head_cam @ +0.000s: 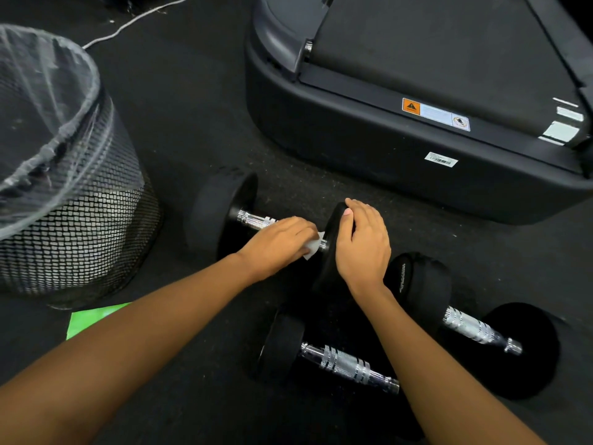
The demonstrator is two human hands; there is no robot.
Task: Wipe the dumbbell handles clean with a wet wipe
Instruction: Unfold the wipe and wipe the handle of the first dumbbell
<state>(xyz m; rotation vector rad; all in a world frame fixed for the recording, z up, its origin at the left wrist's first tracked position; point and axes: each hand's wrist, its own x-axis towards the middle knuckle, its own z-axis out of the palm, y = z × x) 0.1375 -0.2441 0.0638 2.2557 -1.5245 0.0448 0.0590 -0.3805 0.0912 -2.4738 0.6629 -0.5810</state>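
Three black dumbbells with chrome handles lie on the dark floor. The far dumbbell (224, 213) lies in the middle. My left hand (279, 245) grips a white wet wipe (313, 248) round the right end of its handle (255, 220). My right hand (362, 242) is curled over the top of that dumbbell's right weight head. A second dumbbell (340, 364) lies nearer to me, partly under my right forearm. The third dumbbell (481, 329) lies to the right.
A black mesh waste bin (73, 220) with a clear liner stands at the left. A green packet (93, 319) lies on the floor in front of it. A treadmill base (401, 149) fills the upper right. A white cable (134, 20) runs across the far floor.
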